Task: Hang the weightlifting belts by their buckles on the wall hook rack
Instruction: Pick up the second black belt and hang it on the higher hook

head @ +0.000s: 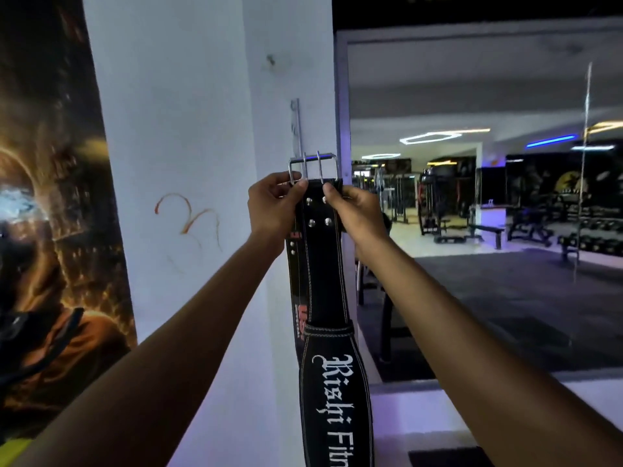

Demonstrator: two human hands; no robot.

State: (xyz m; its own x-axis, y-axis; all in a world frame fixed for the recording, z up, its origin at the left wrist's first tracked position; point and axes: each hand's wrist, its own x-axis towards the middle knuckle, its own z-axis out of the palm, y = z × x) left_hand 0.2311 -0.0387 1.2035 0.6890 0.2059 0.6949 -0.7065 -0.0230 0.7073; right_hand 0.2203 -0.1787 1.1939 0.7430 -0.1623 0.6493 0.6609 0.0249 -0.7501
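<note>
A black leather weightlifting belt (pixel 325 284) with white lettering hangs straight down in front of a white pillar. Its steel double-prong buckle (pixel 313 165) is raised at the top, just below a thin metal hook rack (pixel 296 128) fixed to the pillar's side. My left hand (pixel 274 205) pinches the belt's top left edge under the buckle. My right hand (pixel 355 212) grips the top right edge. Behind this belt a second black belt (pixel 297 298) with red lettering hangs against the pillar; its top is hidden.
The white pillar (pixel 188 163) carries a small wall fixing (pixel 270 59) above the rack and an orange scribble. A dark poster (pixel 50 197) covers the wall at left. A large mirror (pixel 488 197) at right reflects gym machines and benches.
</note>
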